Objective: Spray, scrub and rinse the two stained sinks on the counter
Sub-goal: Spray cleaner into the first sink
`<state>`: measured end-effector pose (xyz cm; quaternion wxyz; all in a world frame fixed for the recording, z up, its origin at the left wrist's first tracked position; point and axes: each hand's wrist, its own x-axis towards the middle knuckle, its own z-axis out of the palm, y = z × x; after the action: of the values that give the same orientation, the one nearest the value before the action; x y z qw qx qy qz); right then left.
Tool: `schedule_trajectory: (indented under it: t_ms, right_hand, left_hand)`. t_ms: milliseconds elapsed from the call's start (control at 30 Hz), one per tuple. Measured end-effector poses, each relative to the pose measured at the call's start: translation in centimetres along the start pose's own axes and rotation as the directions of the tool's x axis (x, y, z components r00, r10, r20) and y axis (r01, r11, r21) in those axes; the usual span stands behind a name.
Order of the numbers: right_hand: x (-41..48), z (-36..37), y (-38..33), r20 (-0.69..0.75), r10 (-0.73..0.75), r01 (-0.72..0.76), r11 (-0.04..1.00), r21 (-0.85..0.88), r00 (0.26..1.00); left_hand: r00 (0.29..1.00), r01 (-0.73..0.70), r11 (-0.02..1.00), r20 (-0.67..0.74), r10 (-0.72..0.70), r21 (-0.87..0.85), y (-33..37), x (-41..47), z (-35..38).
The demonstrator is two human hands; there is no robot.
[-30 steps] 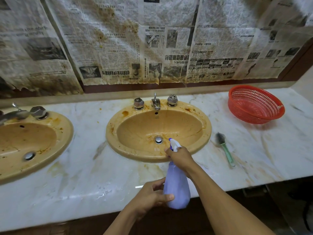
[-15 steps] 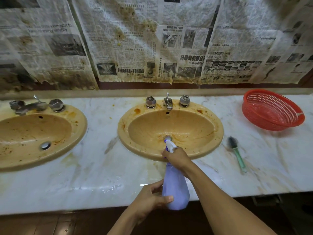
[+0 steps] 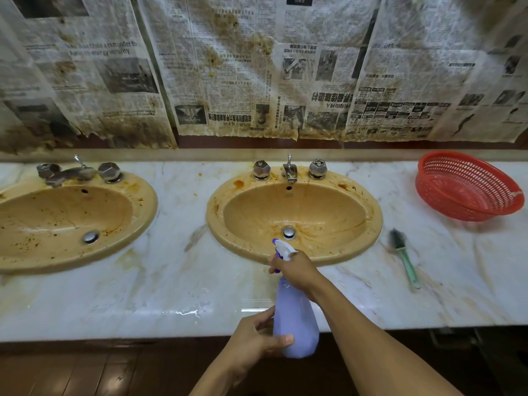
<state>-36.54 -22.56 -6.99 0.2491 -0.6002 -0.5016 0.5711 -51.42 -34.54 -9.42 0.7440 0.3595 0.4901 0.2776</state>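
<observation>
Right hand (image 3: 297, 271) grips the neck of a lilac plastic spray bottle (image 3: 295, 321), aiming at the stained tan oval sink (image 3: 314, 207) just ahead; left hand (image 3: 254, 341) cups its base, steadying it.

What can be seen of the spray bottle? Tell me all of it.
The spray bottle has a pale lilac, translucent-looking plastic body and a white trigger head with purple parts. It is held in the air at the counter's front edge, leaning forward so that the nozzle points toward the right sink. The right hand grips its neck and trigger; the left hand holds its lower body.
</observation>
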Motion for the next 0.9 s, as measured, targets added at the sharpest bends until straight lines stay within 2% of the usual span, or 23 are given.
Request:
schedule_trajectory:
  t_ms: [200, 367, 667, 800, 900]
  right_hand:
    - [-0.4, -1.0, 1.6, -0.074, 0.032, -0.030, 0.999, 0.033, 0.997]
    - [-2.0, -3.6, 2.5, -0.057, 0.012, -0.008, 0.997, 0.071, 0.998]
    - [-4.6, -8.5, 5.6, -0.325, 0.057, -0.069, 0.997, -0.024, 0.944]
    - [-5.4, -10.2, 6.4, -0.246, 0.038, -0.015, 0.996, 0.093, 0.968]
    - [-5.6, -11.5, 7.0, -0.297, 0.102, -0.057, 0.986, 0.158, 0.950]
  left_hand:
    - [1.000, 0.005, 1.000, -0.002, -0.005, 0.029, -0.1, 0.0, 1.6]
    - [0.999, 0.015, 0.997, 0.049, -0.019, 0.073, 0.0, 0.5, 3.1]
    - [0.988, 0.006, 0.985, 0.149, -0.032, 0.170, -0.3, 2.2, 8.1]
    - [0.983, 0.009, 0.981, 0.178, -0.044, 0.193, -0.1, 2.9, 9.1]
    - [0.978, 0.001, 0.975, 0.204, -0.048, 0.224, 0.1, 3.2, 10.2]
